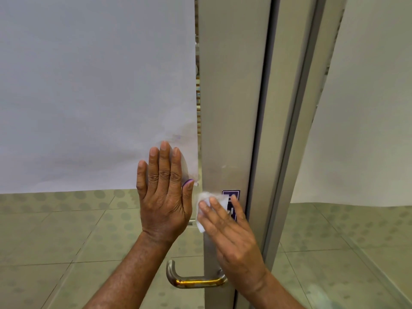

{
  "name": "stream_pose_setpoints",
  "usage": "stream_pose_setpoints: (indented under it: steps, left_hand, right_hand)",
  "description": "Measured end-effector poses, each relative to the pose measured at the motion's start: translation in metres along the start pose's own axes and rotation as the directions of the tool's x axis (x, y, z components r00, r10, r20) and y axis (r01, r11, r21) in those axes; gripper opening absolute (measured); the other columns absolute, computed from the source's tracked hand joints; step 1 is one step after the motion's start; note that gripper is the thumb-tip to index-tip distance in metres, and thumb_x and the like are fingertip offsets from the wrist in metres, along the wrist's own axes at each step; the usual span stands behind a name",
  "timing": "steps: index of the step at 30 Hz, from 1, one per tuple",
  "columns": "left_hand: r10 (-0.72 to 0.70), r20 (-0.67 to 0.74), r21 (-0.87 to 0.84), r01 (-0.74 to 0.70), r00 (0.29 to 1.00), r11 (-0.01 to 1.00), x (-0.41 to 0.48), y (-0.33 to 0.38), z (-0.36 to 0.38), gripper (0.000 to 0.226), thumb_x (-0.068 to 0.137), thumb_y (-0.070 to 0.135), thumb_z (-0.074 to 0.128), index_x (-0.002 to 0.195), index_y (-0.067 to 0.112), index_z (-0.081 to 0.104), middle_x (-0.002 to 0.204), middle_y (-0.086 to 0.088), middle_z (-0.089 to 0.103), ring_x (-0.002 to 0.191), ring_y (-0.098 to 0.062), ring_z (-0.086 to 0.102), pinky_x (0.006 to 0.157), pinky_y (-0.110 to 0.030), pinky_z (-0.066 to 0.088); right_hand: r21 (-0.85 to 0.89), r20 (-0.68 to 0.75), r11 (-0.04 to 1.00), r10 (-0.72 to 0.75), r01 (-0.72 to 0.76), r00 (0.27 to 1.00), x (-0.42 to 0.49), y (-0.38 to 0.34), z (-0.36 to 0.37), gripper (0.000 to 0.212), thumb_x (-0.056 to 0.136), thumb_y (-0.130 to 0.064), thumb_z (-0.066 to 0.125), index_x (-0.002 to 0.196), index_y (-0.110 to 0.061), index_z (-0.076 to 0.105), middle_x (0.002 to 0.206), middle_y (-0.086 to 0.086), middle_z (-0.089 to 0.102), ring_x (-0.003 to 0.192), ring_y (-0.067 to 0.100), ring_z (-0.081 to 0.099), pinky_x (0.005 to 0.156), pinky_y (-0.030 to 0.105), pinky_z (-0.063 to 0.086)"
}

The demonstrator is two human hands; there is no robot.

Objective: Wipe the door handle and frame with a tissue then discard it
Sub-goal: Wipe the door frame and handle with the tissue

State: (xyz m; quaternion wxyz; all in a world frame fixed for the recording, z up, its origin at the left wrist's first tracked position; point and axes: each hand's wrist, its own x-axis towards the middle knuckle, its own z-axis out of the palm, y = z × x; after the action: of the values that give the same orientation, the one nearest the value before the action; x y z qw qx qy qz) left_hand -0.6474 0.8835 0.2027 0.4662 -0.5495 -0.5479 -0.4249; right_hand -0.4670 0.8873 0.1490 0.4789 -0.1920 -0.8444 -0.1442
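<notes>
Against the metal door frame [225, 108], in the head view, the tissue [206, 210] is being pressed flat under the fingers of the right hand [231, 239], just beside a small dark sticker [231, 195]. No pinch is being made: the fingers are being held nearly straight, with the paper trapped between them and the metal. The left hand [165, 197] is being kept fully open and empty, its palm laid flat on the glass panel [89, 85] just left of the frame. The door handle [194, 279] is lying below both hands, its long axis running level and leftward from the frame, ending in a bent return. It is nearer the right hand, whose wrist is partly hiding its root. A brushed silver finish is being shown, with rusty amber staining along the bar. The tissue is appearing white, crumpled and small.
</notes>
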Motion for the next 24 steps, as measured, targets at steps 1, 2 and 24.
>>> stream_pose_setpoints:
  steps: [1, 2, 24]
  left_hand:
    - [-0.001, 0.003, 0.0, 0.001, 1.0, 1.0, 0.0, 0.0, 0.0, 0.061, 0.112, 0.037, 0.027, 0.165, 0.011, 0.012, 0.175, -0.004, -0.001, 0.163, -0.023, 0.004, 0.133, -0.044, 0.003]
    - [-0.002, 0.006, -0.003, 0.002, 1.0, 1.0, 0.0, 0.0, 0.0, 0.061, 0.112, 0.038, 0.027, 0.165, 0.012, 0.011, 0.175, -0.003, -0.002, 0.163, -0.023, 0.003, 0.133, -0.044, 0.002]
    - [0.01, -0.003, -0.003, -0.01, 1.0, 1.0, 0.001, 0.001, -0.001, 0.06, 0.112, 0.035, 0.026, 0.164, 0.012, 0.01, 0.175, -0.003, -0.004, 0.163, -0.022, 0.002, 0.133, -0.042, 0.001]
  right_hand:
    - [-0.021, 0.068, 0.999, -0.027, 0.028, 0.997, -0.012, 0.001, 0.0, 0.041, 0.109, -0.004, 0.028, 0.146, -0.008, 0.044, 0.152, 0.007, 0.049, 0.148, 0.022, 0.038, 0.125, 0.052, 0.018]
    - [-0.045, 0.131, 0.997, -0.049, 0.055, 0.99, -0.023, 0.003, -0.001, 0.041, 0.109, -0.008, 0.026, 0.147, -0.009, 0.044, 0.153, 0.006, 0.048, 0.148, 0.021, 0.036, 0.126, 0.05, 0.016]
    - [0.0, -0.194, 1.0, -0.003, 0.003, 0.981, 0.039, 0.013, -0.012, 0.045, 0.089, 0.01, 0.066, 0.132, -0.004, 0.061, 0.141, 0.009, 0.059, 0.14, 0.024, 0.05, 0.12, 0.058, 0.026]
